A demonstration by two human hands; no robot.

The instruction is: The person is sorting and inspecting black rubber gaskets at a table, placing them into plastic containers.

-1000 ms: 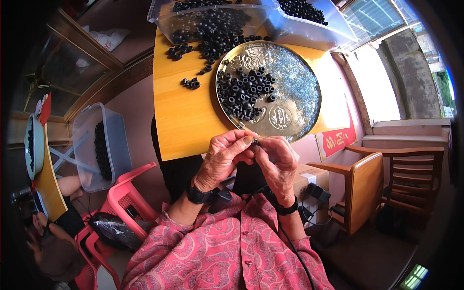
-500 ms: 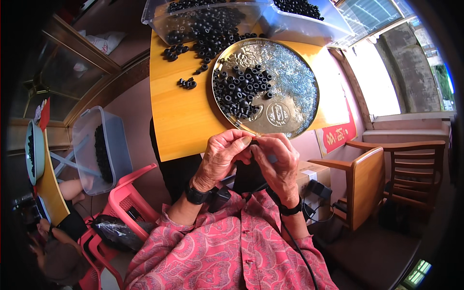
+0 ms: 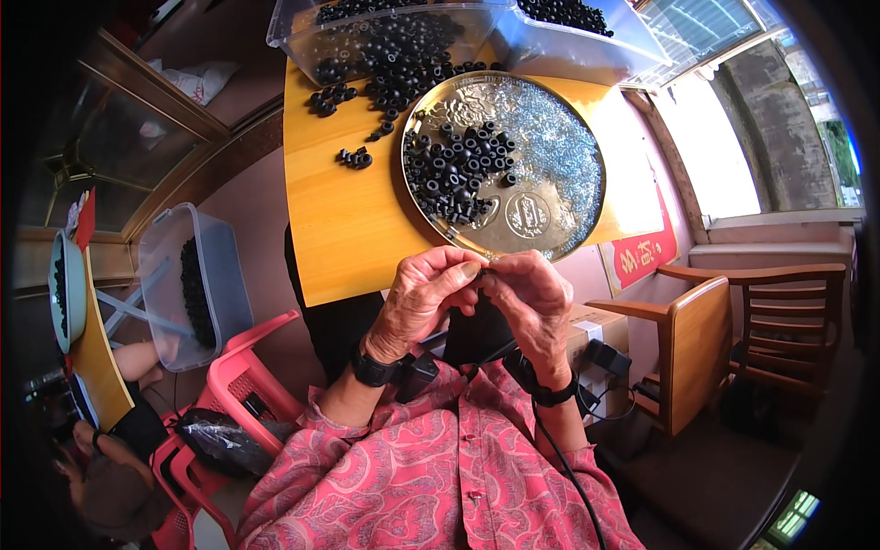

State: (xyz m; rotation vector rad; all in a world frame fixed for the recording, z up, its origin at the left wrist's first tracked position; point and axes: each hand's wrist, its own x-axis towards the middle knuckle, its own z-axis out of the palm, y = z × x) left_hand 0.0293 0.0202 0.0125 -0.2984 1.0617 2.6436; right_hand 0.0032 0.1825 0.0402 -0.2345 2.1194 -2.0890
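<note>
My left hand [image 3: 417,298] and my right hand [image 3: 533,301] meet in front of the table's near edge, thumbs and fingertips pinched together. Between them sits a small black piece [image 3: 486,272], mostly hidden by the fingers, so its exact shape is unclear. Just beyond my hands lies a round gold-coloured metal tray [image 3: 500,236] with an embossed pattern. Heaped on its left half are small black ring-shaped parts [image 3: 458,170]; many tiny clear, bluish pieces [image 3: 561,151] are scattered over its right half.
Clear plastic bins [image 3: 394,46] with black parts stand at the table's [image 3: 335,247] far side, where loose parts spill out. Left are another clear bin [image 3: 197,284], a pink plastic chair [image 3: 243,385] and another person [image 3: 115,477]. A wooden chair [image 3: 701,357] and carton [image 3: 596,335] stand right.
My right hand has shifted slightly to the right and its fingers have turned a little. The left hand stays almost in place. Tray and parts look the same.
</note>
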